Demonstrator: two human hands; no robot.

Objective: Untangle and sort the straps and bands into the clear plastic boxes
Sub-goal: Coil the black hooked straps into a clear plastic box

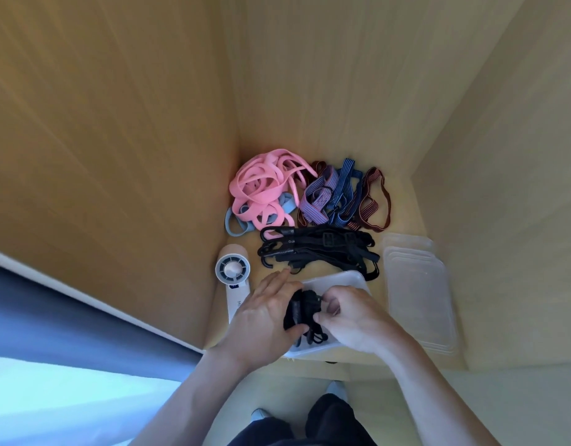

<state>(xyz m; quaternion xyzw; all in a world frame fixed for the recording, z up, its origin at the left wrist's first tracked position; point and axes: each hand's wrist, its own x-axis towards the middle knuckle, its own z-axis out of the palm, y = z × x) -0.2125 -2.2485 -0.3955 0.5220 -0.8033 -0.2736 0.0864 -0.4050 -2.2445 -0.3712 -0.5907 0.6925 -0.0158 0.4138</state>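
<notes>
Over the clear box [338,277]: black strap bundle [301,312], held between both hands.
Left hand [261,317]: fingers and thumb curled round the bundle.
Right hand [358,320]: fingers pinching its loose cords.
Tabletop [401,201] behind: black straps [319,249], pink bands [264,188], striped bands [338,197] in separate heaps.

1 wide-angle head view, facing steeply down, close above left hand [264,313] and right hand [351,320]; wooden corner [242,143] beyond them.

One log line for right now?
left hand: holds black strap bundle | right hand: pinches it | over clear plastic box | pink elastic bands: piled behind
</notes>
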